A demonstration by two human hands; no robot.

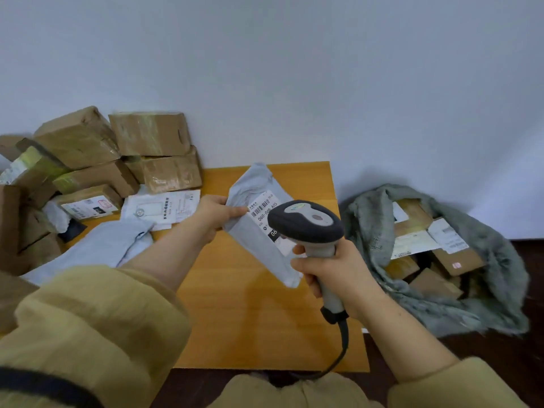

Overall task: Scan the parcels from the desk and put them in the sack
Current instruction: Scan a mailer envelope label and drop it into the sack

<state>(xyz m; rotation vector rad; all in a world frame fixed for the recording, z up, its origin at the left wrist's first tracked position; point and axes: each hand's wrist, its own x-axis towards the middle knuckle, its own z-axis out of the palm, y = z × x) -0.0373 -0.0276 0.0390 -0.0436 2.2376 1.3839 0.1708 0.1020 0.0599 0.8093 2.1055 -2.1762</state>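
Note:
My left hand [216,213] pinches a grey plastic mailer parcel [256,189] by its left edge and holds it tilted above the wooden desk [250,304]. The mailer's white barcode label faces up. My right hand [332,272] grips the handle of a grey and black barcode scanner [306,220], whose head hovers over the label's lower part. To the right, on the floor, lies the open grey sack [371,228] with several cardboard parcels inside.
Stacked brown cardboard boxes [153,134] crowd the desk's back left. A white flat envelope [160,209] and another grey mailer [100,248] lie in front of them. The scanner cable [341,346] hangs over the desk's near edge. A pale wall stands behind.

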